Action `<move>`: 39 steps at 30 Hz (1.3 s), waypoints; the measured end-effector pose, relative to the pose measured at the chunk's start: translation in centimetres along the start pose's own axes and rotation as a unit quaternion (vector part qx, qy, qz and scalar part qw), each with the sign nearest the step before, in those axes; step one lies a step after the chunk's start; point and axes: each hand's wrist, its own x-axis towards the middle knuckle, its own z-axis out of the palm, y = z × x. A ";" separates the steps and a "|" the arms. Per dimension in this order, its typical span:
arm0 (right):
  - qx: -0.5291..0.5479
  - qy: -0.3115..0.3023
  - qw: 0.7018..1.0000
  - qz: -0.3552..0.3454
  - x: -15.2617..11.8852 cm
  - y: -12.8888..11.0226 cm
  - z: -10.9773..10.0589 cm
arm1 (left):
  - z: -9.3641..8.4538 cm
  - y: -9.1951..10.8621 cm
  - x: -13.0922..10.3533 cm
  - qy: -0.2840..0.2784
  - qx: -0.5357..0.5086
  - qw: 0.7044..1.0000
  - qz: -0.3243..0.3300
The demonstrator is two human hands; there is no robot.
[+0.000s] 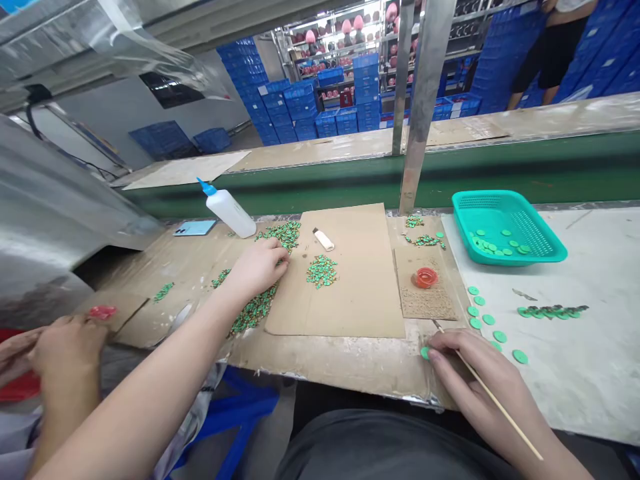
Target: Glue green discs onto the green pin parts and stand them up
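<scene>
My left hand (263, 265) reaches across to the piles of small green and gold pieces (255, 310) on the left. Its fingers are curled together at the pile's edge, and whatever they pinch is hidden. In my right hand (477, 373) lies a thin wooden brush (500, 407), its tip pointing up toward the red cap (426, 277). The thumb and fingers of that hand also grip a green button-like disc (425, 353) above the table's front edge. A smaller heap of green pieces (321, 271) sits on the cardboard sheet (350, 307) between my hands.
Loose green discs (489, 319) and a row of discs with dark pieces (553, 312) lie at right, below a teal basket (543, 250). A white bottle (231, 212), phone (194, 228) and lighter (324, 239) stand or lie farther back. A co-worker's hands (70, 347) are at far left.
</scene>
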 end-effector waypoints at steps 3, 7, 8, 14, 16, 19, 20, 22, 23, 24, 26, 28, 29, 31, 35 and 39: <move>0.018 0.031 0.999 -0.014 0.5 -0.2 -0.2 | -0.8 1.8 -1.5 0.039 -0.066 0.997 0.009; 0.044 0.070 0.997 -0.007 1.5 -1.4 -0.9 | -0.7 6.6 -5.4 0.065 -0.167 0.982 0.059; 0.055 0.071 0.996 0.007 1.8 -2.0 -1.0 | -0.4 8.0 -6.4 0.070 -0.184 0.978 0.075; 0.265 0.008 0.931 0.251 4.3 -6.5 -1.2 | 0.9 15.8 -9.7 0.112 -0.235 0.938 0.231; 0.353 0.002 0.880 0.318 5.0 -7.3 -0.8 | 1.1 17.4 -9.7 0.114 -0.204 0.930 0.284; 0.442 0.019 0.823 0.355 5.3 -7.5 0.0 | 1.4 18.7 -9.5 0.126 -0.172 0.906 0.365; 0.460 0.026 0.811 0.360 5.2 -7.4 0.1 | 1.6 19.0 -9.5 0.131 -0.166 0.901 0.380; 0.481 0.038 0.795 0.369 5.0 -7.2 0.3 | 2.0 19.3 -9.5 0.132 -0.174 0.900 0.376; 0.487 0.042 0.789 0.371 4.8 -7.0 0.2 | 2.3 19.5 -9.6 0.133 -0.188 0.904 0.359; 0.491 0.047 0.786 0.373 4.7 -6.9 0.2 | 2.6 19.6 -9.8 0.134 -0.208 0.909 0.337; 0.498 0.053 0.779 0.378 4.5 -6.6 -0.1 | 3.4 19.9 -10.0 0.129 -0.260 0.913 0.286; 0.516 0.051 0.761 0.390 4.3 -6.4 -0.3 | 4.4 20.3 -10.5 0.115 -0.328 0.904 0.248; 0.531 0.048 0.746 0.400 4.2 -6.3 -0.4 | 4.9 20.6 -10.7 0.107 -0.366 0.895 0.230; 0.568 0.038 0.708 0.419 3.9 -6.2 -0.4 | 6.0 21.3 -11.3 0.092 -0.452 0.869 0.180; 0.616 0.040 0.662 0.425 3.3 -6.4 -0.3 | 7.6 23.0 -12.3 0.036 -0.611 0.787 0.077; 0.589 0.034 0.697 0.408 2.7 -6.3 -0.3 | 8.1 23.8 -12.4 0.036 -0.644 0.761 0.070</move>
